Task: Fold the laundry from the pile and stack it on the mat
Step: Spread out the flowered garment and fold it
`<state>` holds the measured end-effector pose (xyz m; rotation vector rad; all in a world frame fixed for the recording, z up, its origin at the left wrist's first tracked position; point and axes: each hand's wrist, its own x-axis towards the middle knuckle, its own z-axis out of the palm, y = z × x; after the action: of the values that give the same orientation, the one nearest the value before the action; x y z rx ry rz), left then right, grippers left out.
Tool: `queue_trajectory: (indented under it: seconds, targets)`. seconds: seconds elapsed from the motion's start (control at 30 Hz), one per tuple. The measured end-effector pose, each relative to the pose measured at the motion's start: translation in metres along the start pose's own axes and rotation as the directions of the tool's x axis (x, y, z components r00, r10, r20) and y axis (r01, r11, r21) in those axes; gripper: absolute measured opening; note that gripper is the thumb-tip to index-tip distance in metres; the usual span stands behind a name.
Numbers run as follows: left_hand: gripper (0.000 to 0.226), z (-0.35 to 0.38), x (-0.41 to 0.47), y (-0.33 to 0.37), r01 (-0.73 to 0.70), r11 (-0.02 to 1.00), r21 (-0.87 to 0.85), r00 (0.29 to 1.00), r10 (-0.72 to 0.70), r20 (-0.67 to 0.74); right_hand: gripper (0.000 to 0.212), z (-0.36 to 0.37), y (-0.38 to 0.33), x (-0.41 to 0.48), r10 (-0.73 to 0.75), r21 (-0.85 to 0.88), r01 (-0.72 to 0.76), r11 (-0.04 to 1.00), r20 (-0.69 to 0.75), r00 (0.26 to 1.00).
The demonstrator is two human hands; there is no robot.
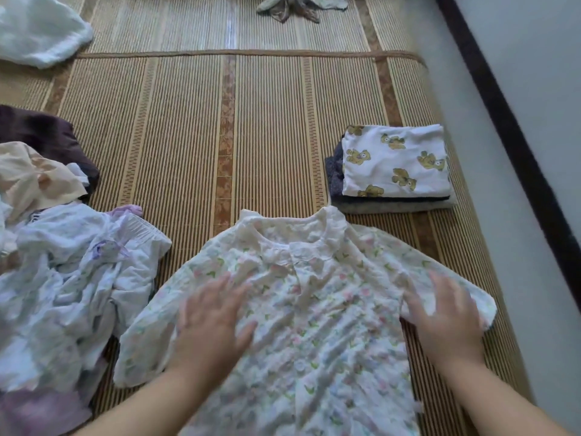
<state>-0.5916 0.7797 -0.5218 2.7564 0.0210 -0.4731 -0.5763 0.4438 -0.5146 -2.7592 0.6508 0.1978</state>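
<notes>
floral top [314, 328] on mat [267, 121] | left hand [213, 322] flat on it | right hand [446, 319] flat, seemingly on it too

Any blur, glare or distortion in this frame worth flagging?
Head view: the left hand and right hand are motion-blurred on the floral shirt; the bear-print folded stack and bamboo mat are sharper; light is soft and even, no glare or hard shadows.

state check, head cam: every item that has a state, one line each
floral top: unfolded, spread flat on the mat
left hand: open, flat on the top's chest
right hand: open, flat on one sleeve
folded stack: folded, bear-print piece on top
laundry pile: crumpled, unfolded
</notes>
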Motion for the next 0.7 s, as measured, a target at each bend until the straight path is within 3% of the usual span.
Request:
queue_trajectory:
  seconds: [0.07, 0.13, 0.23, 0.33, 0.43, 0.53, 0.6, 0.7]
  targets:
    - [0.055, -0.015, 0.015, -0.027, 0.172, 0.984, -0.054, 0.981, -0.176, -0.085, 0.072, -0.005, 0.010, 0.021, 0.238, 0.105, -0.230, 0.967, -0.069, 0.969]
    - [0.055, -0.025, 0.028, -0.052, 0.293, 0.956, 0.003, 0.954, -0.293, -0.057, 0.076, -0.013, 0.016, 0.037, 0.451, 0.096, -0.453, 0.886, 0.045, 0.892]
    - [0.049, -0.032, 0.038, -0.076, 0.312, 0.940, 0.137, 0.948, -0.317, 0.015, 0.076, -0.017, 0.028, 0.050, 0.566, -0.014, -0.573, 0.819, 0.175, 0.806]
    - [0.017, -0.047, 0.040, -0.075, 0.346, 0.908, 0.238, 0.918, -0.379, 0.113, 0.044, -0.022, 0.034, 0.059, 0.515, -0.163, -0.489, 0.857, 0.245, 0.822]
    - [0.013, -0.060, 0.050, -0.076, 0.332, 0.937, 0.104, 0.925, -0.345, 0.156, 0.016, -0.040, 0.038, 0.068, 0.350, -0.024, -0.355, 0.935, 0.242, 0.905]
    - [0.017, -0.083, 0.054, -0.084, 0.287, 0.958, -0.007, 0.927, -0.276, 0.255, 0.016, -0.063, 0.044, 0.075, 0.220, 0.148, -0.246, 0.958, 0.172, 0.960]
    - [0.027, -0.099, 0.050, -0.093, 0.243, 0.970, -0.014, 0.887, -0.217, 0.408, 0.015, -0.079, 0.045, 0.080, 0.156, 0.253, -0.214, 0.943, 0.231, 0.960]
    - [0.036, -0.118, 0.044, -0.102, 0.158, 0.957, 0.244, 0.803, -0.269, 0.533, 0.026, -0.106, 0.044, 0.090, 0.165, 0.354, -0.287, 0.890, 0.337, 0.927]
